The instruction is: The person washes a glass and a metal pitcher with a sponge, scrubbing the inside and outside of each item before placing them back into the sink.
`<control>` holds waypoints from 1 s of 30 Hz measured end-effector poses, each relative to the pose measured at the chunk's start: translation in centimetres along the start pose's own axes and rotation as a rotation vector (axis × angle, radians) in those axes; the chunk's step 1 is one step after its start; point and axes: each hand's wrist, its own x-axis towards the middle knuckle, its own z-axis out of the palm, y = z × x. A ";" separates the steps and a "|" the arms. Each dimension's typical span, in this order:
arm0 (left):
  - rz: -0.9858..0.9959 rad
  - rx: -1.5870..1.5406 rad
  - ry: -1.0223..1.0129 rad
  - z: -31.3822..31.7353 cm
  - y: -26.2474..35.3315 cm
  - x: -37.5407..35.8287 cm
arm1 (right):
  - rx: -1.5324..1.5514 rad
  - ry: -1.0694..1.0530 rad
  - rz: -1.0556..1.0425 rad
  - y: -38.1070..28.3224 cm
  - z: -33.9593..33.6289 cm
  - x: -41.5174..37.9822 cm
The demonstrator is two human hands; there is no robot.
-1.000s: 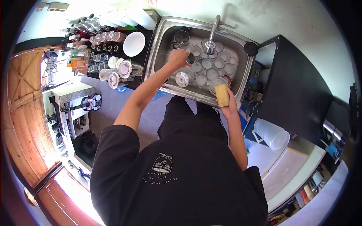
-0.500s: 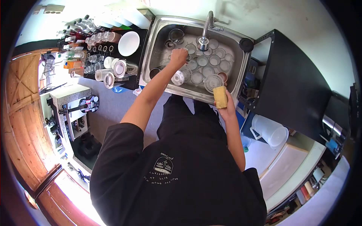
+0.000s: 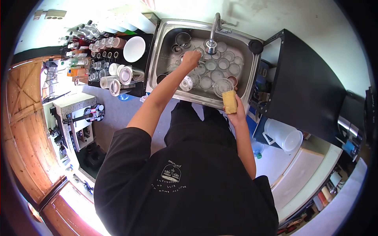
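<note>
My left hand point(image 3: 191, 59) reaches over the sink among the glassware, its back turned up and its fingers curled down. A clear glass point(image 3: 199, 51) is just beyond the knuckles. Whatever the fingers hold is hidden under the hand. At the sink's front edge, my right hand point(image 3: 236, 116) grips a yellow sponge point(image 3: 229, 102) upright. Several clear glasses point(image 3: 217, 75) crowd the bottom of the steel sink point(image 3: 155, 65). Nearest the sponge lies a round, ridged clear glass piece point(image 3: 223, 87), with a brownish cup point(image 3: 233, 81) beside it.
The faucet point(image 3: 211, 46) hangs over the sink's back half. On the left, a black rack point(image 3: 148, 51) bears bottles, jars and a white bowl point(image 3: 134, 49). A black panel point(image 3: 307, 74) stands to the right, above a translucent pitcher point(image 3: 284, 135). A black round lid point(image 3: 255, 47) sits at the right rim.
My left hand has shifted slightly right over the glasses. My right hand with the sponge has stayed nearly in place. The whole view has tilted a little.
</note>
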 end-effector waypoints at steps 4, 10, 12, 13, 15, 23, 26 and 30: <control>0.006 -0.015 0.003 -0.9 0.3 0.5 | 0.011 0.031 -0.014 0.3 0.2 -0.2; -0.002 0.029 -0.097 -1.1 0.9 1.8 | 0.015 0.055 -0.020 0.4 1.0 -0.7; -0.015 0.036 -0.116 -1.2 1.2 2.1 | 0.021 0.042 -0.028 0.3 1.0 -0.6; -0.020 0.039 -0.127 -1.2 1.4 2.2 | 0.024 0.029 -0.034 0.3 0.9 -0.5; -0.050 0.031 -0.138 -1.7 1.9 2.3 | 0.025 0.015 -0.040 0.3 0.8 -0.4; -0.126 0.068 -0.243 -5.0 3.2 2.2 | 0.043 0.012 -0.052 0.4 1.4 -0.5; -0.157 0.037 -0.242 -4.6 2.4 2.6 | 0.057 0.008 -0.061 0.5 2.4 -0.6; -0.202 -0.005 -0.238 -4.6 0.9 2.6 | 0.028 0.022 -0.045 0.4 3.7 -0.3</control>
